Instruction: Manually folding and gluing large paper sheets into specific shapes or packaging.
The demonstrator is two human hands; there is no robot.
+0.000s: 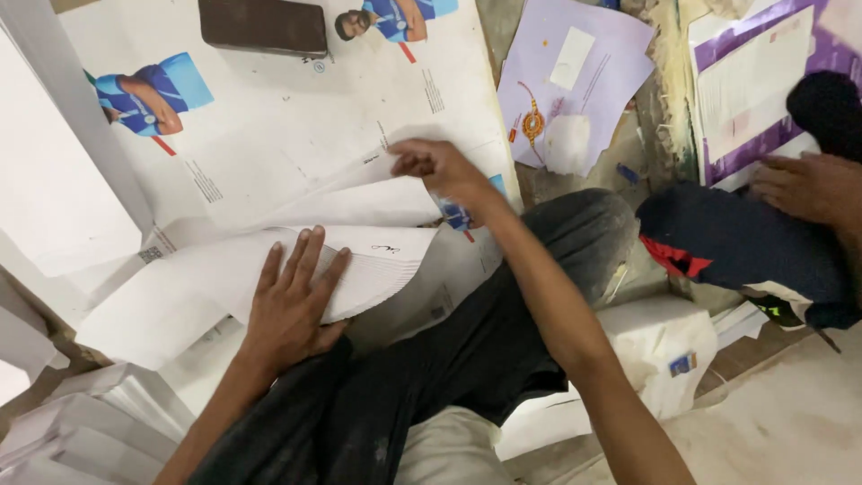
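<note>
Folded sheets [359,269] pinned under flat, spread left hand [292,301]; top sheet [359,193] pinched in right hand [440,169], best lifted cleanly, singly.

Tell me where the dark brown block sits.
In the head view, the dark brown block lies at the top edge, left of centre, on the large printed sheet.

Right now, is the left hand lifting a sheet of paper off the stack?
No, the left hand lies flat on the paper stack; the right hand lifts a sheet.

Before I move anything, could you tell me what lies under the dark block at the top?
The dark block rests on a large white printed sheet; whatever lies beneath that sheet is hidden.
</note>
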